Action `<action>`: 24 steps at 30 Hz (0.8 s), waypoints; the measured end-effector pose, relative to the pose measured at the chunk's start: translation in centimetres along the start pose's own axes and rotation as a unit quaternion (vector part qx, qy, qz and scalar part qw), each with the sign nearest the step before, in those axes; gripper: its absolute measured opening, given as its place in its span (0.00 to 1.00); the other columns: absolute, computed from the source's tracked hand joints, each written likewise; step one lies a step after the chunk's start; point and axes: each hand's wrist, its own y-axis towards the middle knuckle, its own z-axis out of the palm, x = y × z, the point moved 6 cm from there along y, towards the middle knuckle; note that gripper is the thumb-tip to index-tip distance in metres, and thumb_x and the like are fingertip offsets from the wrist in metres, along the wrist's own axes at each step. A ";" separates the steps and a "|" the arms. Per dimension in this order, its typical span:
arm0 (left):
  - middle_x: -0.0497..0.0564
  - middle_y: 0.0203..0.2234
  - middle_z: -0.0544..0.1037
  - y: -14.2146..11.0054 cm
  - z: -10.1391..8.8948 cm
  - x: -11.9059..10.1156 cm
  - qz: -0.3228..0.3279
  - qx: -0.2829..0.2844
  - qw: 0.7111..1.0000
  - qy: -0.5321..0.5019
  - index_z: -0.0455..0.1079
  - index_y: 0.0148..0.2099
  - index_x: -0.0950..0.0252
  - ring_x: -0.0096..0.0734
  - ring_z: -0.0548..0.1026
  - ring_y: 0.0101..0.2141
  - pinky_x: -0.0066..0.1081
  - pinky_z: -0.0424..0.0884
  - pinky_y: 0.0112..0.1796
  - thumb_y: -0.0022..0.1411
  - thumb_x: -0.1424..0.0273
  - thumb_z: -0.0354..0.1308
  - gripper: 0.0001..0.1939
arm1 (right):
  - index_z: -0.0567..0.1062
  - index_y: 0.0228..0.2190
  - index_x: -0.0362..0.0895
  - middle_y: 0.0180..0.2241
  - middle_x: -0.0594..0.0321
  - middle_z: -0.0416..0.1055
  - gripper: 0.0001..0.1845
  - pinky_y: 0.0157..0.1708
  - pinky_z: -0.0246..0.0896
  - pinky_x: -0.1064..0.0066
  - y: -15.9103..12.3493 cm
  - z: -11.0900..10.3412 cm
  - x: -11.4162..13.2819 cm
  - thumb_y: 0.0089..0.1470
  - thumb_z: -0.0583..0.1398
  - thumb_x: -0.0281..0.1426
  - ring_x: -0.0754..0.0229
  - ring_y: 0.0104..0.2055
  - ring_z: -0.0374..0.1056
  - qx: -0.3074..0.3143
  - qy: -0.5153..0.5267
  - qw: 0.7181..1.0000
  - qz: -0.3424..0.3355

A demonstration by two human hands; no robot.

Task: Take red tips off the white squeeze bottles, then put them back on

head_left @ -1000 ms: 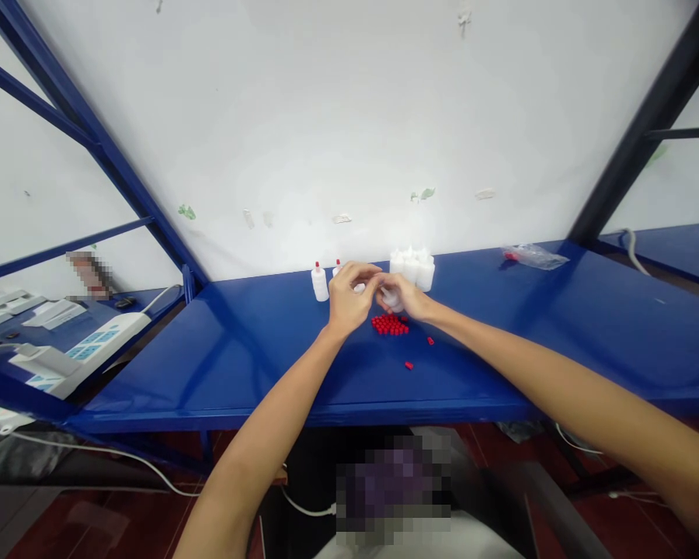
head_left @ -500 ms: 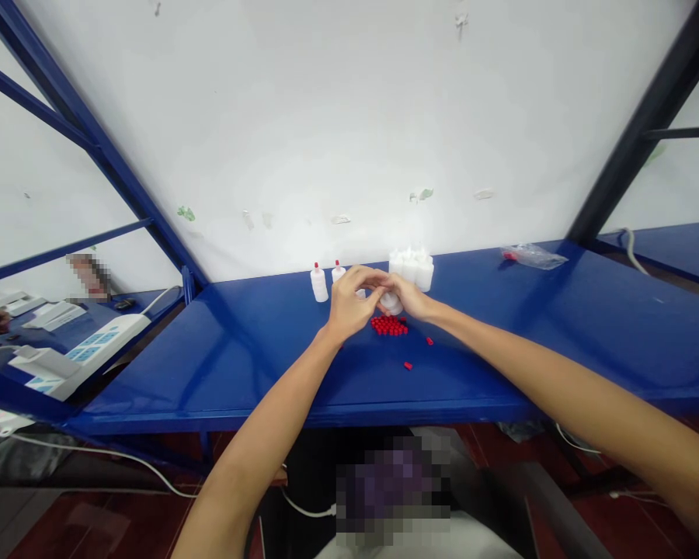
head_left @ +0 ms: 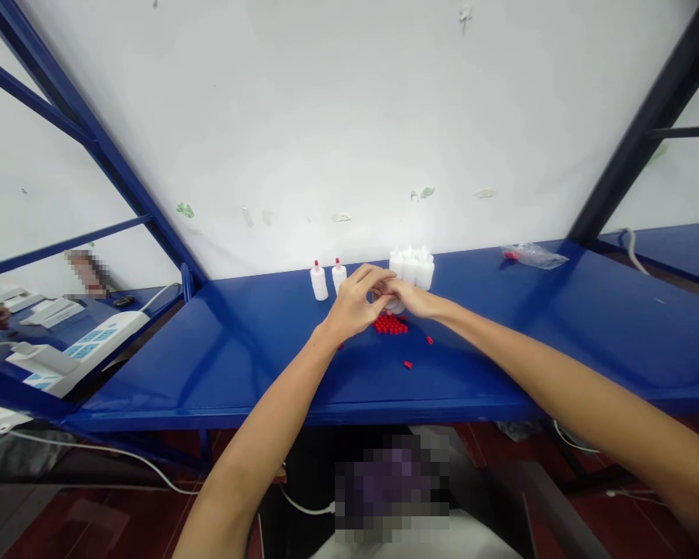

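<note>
Right grip curled, apparently round bottle

Left hand and right hand meet above the middle of a worktop, before a wall.
A cluster of caps lies just below the hands, one loose cap nearer the front edge; paired bottles stand behind, to the left, grouped bottles behind the right hand, and a bag (well apart) farther right.
</note>
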 end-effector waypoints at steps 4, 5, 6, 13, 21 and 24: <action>0.51 0.37 0.74 -0.1 -0.1 0.3 -0.002 -0.022 0.999 0.026 0.71 0.47 0.65 0.29 0.74 0.37 0.30 0.72 0.38 0.58 0.78 0.63 0.14 | 0.62 0.25 0.45 0.21 0.65 0.62 0.07 0.23 0.54 0.70 -0.2 -0.1 1.2 0.53 0.49 0.32 0.64 0.23 0.58 -0.005 0.014 0.999 -0.047; 0.50 0.35 0.73 -0.2 -0.2 0.5 -0.011 -0.035 0.999 0.037 0.71 0.45 0.65 0.27 0.72 0.34 0.29 0.71 0.36 0.58 0.77 0.63 0.12 | 0.63 0.29 0.45 0.23 0.65 0.63 0.05 0.24 0.54 0.70 -0.2 -0.1 1.6 0.53 0.49 0.31 0.63 0.23 0.59 -0.009 0.020 0.998 -0.053; 0.49 0.32 0.72 -0.3 -0.3 0.8 -0.022 -0.043 0.998 0.047 0.72 0.43 0.66 0.25 0.70 0.31 0.29 0.70 0.35 0.58 0.75 0.64 0.09 | 0.64 0.32 0.45 0.24 0.66 0.64 0.05 0.24 0.55 0.70 -0.3 -0.1 2.0 0.54 0.49 0.31 0.63 0.24 0.60 -0.015 0.024 0.998 -0.055; 0.46 0.26 0.68 -0.3 0.3 2.1 -0.098 0.023 0.995 0.025 0.75 0.38 0.64 0.24 0.65 0.26 0.28 0.64 0.31 0.63 0.72 0.60 0.03 | 0.60 0.38 0.46 0.30 0.65 0.69 0.08 0.23 0.54 0.71 -0.6 -0.2 3.0 0.54 0.48 0.30 0.64 0.24 0.59 -0.061 0.042 0.995 -0.062; 0.44 0.21 0.66 -0.1 1.1 2.3 -0.173 0.059 0.983 -0.027 0.75 0.40 0.66 0.25 0.63 0.25 0.27 0.60 0.30 0.63 0.71 0.57 0.06 | 0.60 0.39 0.47 0.27 0.67 0.70 0.08 0.24 0.55 0.71 -0.3 -0.7 2.1 0.56 0.50 0.32 0.64 0.24 0.59 -0.086 0.052 0.993 -0.062; 0.43 0.20 0.66 -0.2 1.2 2.5 -0.190 0.056 0.979 -0.041 0.75 0.40 0.67 0.24 0.61 0.24 0.27 0.59 0.29 0.63 0.72 0.56 0.07 | 0.60 0.40 0.47 0.25 0.68 0.68 0.09 0.23 0.54 0.72 -0.2 -0.9 1.8 0.57 0.51 0.33 0.64 0.23 0.60 -0.093 0.045 0.993 -0.057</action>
